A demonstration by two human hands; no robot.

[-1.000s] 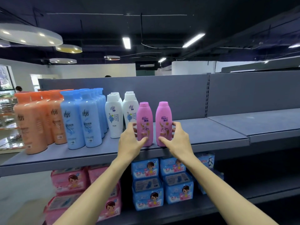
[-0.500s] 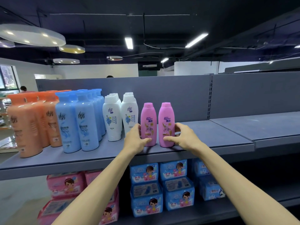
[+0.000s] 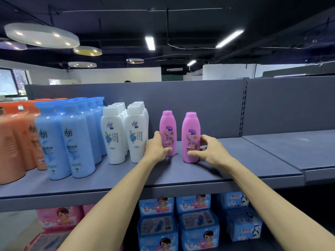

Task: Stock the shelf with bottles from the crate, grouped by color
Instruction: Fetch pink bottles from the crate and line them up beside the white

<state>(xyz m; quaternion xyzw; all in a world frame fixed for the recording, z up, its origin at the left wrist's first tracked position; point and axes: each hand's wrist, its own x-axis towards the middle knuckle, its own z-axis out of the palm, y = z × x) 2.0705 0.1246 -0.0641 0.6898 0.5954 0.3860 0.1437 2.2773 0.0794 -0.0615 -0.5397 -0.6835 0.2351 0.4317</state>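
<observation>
Two pink bottles stand upright on the grey shelf [image 3: 226, 171], a small gap between them. My left hand [image 3: 157, 148] grips the lower part of the left pink bottle [image 3: 167, 127]. My right hand [image 3: 210, 151] grips the base of the right pink bottle [image 3: 190, 131], thumb across its front. To their left stand rows of white bottles [image 3: 125, 131], blue bottles [image 3: 72, 138] and orange bottles [image 3: 16, 142]. No crate is in view.
The shelf runs on to the right, where a second grey shelf section [image 3: 293, 147] joins it. Below hang packs in blue [image 3: 197, 225] and pink [image 3: 58, 218] wrapping. A grey back panel [image 3: 199, 105] rises behind the bottles.
Both pink bottles have slid further back onto the shelf with my hands still on them, and the gap between them has widened. The view has come closer to the shelf.
</observation>
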